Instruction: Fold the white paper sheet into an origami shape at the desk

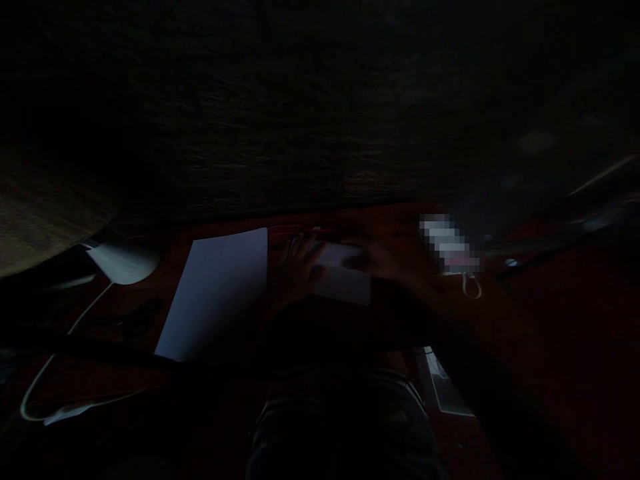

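The scene is very dark. A small white sheet of paper (343,285) lies on the reddish-brown table between my two hands. Over its left edge rests my left hand (300,263), fingers spread forward and the thumb on the paper. My right hand (383,259) reaches in from the other side and touches the paper's right part; its fingers blur into the shadow, so their grip is unclear. Left of my hands lies a larger white sheet (220,287), apart from the small one. A dim red object (287,230) sits just behind my left fingers.
A white rounded object (125,261) with a pale cord (90,307) is at the left. At the right lies a blurred-out white item (445,243) with a looped strap (471,285). Below the table's front edge, a pale flat thing (447,390) shows beside my legs.
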{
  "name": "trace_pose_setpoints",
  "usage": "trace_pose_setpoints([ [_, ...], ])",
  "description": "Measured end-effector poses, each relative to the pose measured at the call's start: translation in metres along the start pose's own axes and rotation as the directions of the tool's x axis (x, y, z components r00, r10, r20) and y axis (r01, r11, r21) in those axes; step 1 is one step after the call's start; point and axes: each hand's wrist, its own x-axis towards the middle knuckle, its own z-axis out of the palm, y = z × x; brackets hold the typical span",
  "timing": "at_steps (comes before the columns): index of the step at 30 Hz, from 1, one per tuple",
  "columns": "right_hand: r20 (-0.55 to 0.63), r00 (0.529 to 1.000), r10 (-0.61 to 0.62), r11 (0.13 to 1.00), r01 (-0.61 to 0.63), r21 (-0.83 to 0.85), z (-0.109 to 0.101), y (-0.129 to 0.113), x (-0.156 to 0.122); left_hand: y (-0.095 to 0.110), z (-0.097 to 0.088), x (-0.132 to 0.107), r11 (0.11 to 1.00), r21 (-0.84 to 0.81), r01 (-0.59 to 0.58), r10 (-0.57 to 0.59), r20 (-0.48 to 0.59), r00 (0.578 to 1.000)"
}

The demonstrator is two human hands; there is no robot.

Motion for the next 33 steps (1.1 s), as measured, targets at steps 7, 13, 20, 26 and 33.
trace_pose_setpoints([
  [7,0.032,0.997,0.067,0.998,-0.066,-0.006,-0.0001,-0.0034,-0.0016,0.0024,-0.0017,0.0003,1.000,0.019,-0.021,0.021,0.002,1.000],
  [13,0.003,0.999,0.036,0.999,-0.036,0.015,0.0022,-0.0054,-0.0025,0.0008,0.0020,-0.0013,0.998,-0.054,-0.041,0.041,-0.006,0.999],
  [20,0.027,0.999,0.041,0.999,-0.041,0.005,0.0017,-0.0044,-0.0021,-0.0017,0.0053,-0.0023,0.994,-0.095,-0.055,0.053,-0.022,0.998],
  [26,0.014,0.999,0.048,0.998,-0.048,-0.042,0.0038,-0.0034,-0.0013,0.0010,0.0036,-0.0044,0.994,-0.106,-0.029,0.027,-0.026,0.999],
  [33,0.004,1.000,0.025,0.998,-0.024,-0.066,0.0053,-0.0001,-0.0014,0.0021,0.0024,-0.0044,0.995,-0.097,-0.033,0.032,-0.014,0.999],
])
